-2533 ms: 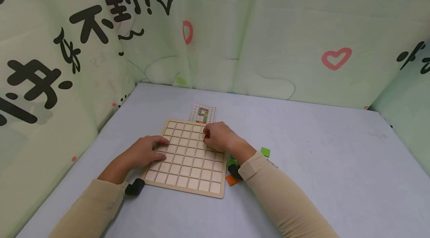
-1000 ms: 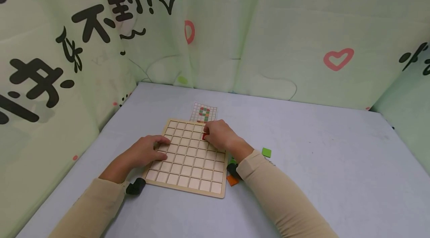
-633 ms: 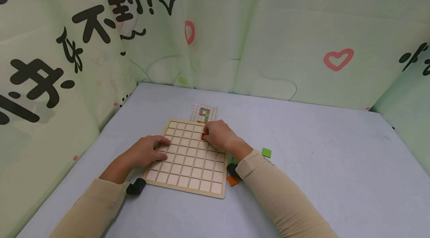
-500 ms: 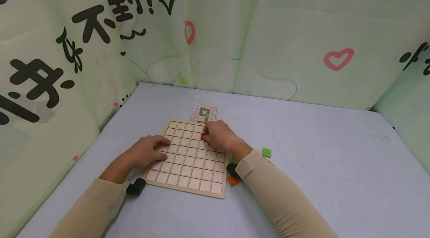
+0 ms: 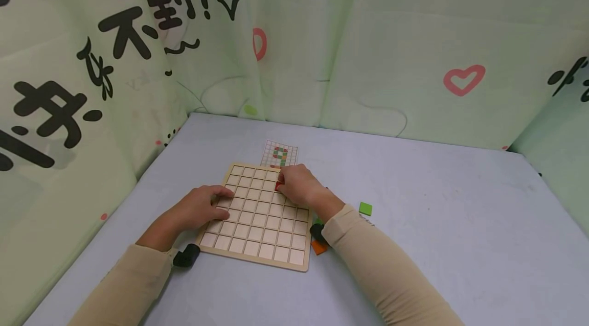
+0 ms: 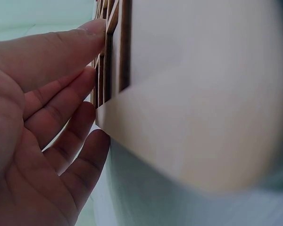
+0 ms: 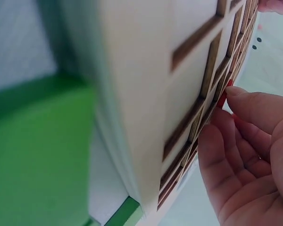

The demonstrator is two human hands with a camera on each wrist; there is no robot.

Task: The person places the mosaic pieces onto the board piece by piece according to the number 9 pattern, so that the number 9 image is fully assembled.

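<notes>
A square wooden grid board (image 5: 260, 260) lies on the table, its cells framed by thin raised strips. My left hand (image 5: 195, 208) rests on its left side, thumb and index spread apart, fingertips touching the rim and cells; the fingers (image 6: 85, 155) look nearly straight in the left wrist view. Toward the upper right of the board, my right hand (image 5: 301, 185) pinches a small red square tile (image 5: 278, 186). The right wrist view has the thumb on that red tile (image 7: 222, 99), with the other fingers curled below. The hand hides part of the tile and nearby cells.
Behind the board lies a paper pattern card (image 5: 279, 152) with a coloured grid figure, partly covered. Right of the board are an orange tile (image 5: 318, 248), a green tile (image 5: 365, 208) and another green piece (image 5: 318, 220) partly hidden by the right wrist's black camera (image 5: 317, 233).
The red tile has shifted slightly left and away under my right fingertips, and more of it shows than at first. My left hand and the board stay nearly still.
</notes>
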